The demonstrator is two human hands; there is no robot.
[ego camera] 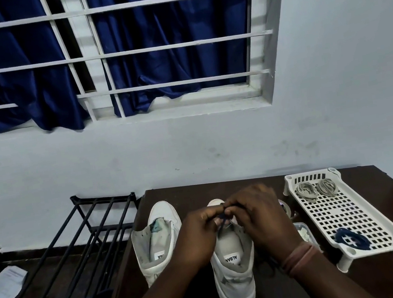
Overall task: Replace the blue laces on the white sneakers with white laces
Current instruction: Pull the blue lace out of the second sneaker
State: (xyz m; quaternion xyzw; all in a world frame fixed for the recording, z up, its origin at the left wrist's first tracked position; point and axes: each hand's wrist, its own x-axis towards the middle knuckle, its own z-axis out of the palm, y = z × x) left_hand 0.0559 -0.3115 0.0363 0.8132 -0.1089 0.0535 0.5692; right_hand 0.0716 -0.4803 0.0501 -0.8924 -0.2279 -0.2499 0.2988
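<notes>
Two white sneakers stand on a dark table, heels toward me. The left sneaker [157, 240] has no lace and nobody touches it. Over the right sneaker [234, 270] my left hand [197, 237] and my right hand [258, 218] meet, both pinching a blue lace [222, 222] above the eyelets. Their fingers hide the front of that shoe. Two coiled white laces [316, 189] lie at the far end of a white perforated tray [350, 210]. A coiled blue lace [352, 240] lies at the tray's near end.
A black metal rack [79, 253] stands left of the table. A small container [304, 233] and a tape roll [285, 205] sit between the right sneaker and the tray. Paper [2, 287] lies at the far left. The wall is just behind the table.
</notes>
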